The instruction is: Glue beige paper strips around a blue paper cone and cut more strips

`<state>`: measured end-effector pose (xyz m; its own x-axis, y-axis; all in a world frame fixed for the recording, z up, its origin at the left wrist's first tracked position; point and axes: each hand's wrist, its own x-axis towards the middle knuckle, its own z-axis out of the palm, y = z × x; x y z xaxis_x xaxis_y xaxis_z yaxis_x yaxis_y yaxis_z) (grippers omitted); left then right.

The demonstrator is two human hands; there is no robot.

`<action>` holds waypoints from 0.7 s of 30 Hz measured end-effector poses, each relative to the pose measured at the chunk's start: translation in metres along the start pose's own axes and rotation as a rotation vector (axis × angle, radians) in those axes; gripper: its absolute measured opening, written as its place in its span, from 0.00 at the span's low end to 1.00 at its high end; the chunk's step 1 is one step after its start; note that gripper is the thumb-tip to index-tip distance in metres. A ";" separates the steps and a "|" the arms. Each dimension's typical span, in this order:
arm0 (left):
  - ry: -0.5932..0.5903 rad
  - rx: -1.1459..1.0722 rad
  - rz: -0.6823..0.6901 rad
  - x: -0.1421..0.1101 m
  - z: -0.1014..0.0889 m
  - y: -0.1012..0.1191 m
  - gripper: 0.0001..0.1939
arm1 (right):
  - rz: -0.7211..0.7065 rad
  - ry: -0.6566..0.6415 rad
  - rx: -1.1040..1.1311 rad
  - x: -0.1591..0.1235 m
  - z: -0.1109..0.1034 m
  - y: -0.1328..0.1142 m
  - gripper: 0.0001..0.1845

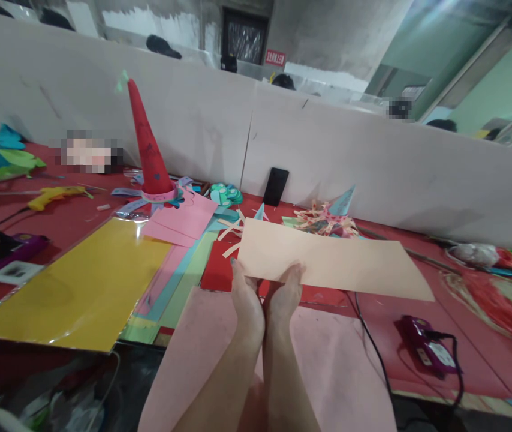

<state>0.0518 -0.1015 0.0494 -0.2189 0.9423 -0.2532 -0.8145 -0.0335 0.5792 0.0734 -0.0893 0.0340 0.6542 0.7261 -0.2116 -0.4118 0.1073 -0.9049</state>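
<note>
A long cream-coloured paper strip [337,258] is raised over the table, slanting down toward its right end. My left hand [247,297] grips its lower left part, thumb up along the edge and the other fingers hidden behind the sheet. Close beside it, wrists nearly touching, my right hand [284,295] pinches the lower edge with its thumb in front. Under the strip lies red paper [217,267], and nearer to me a large pale pink sheet [332,354]. Just behind stand small paper cones with fringes, one of them blue [342,202].
Left are a yellow sheet [80,282], pink paper pieces [184,219], a tall red cone [148,144] and a yellow glue gun [58,195]. A phone [276,186] leans on the white partition [184,102]. A purple corded device [429,345] sits right, its cable trailing over the edge.
</note>
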 end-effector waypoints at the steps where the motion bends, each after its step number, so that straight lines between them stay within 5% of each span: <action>1: 0.005 -0.012 0.000 0.000 0.001 0.000 0.25 | 0.025 0.020 0.015 0.000 0.000 0.000 0.39; 17: 0.072 -0.053 0.079 -0.001 0.002 0.001 0.20 | -0.001 0.025 0.119 0.003 0.003 0.001 0.35; 21: -0.003 -0.028 0.109 -0.004 0.003 0.004 0.24 | 0.015 0.029 0.099 0.002 0.002 0.001 0.36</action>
<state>0.0512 -0.1040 0.0548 -0.3051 0.9337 -0.1876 -0.8007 -0.1448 0.5814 0.0732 -0.0866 0.0335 0.6648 0.7085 -0.2367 -0.4817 0.1644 -0.8608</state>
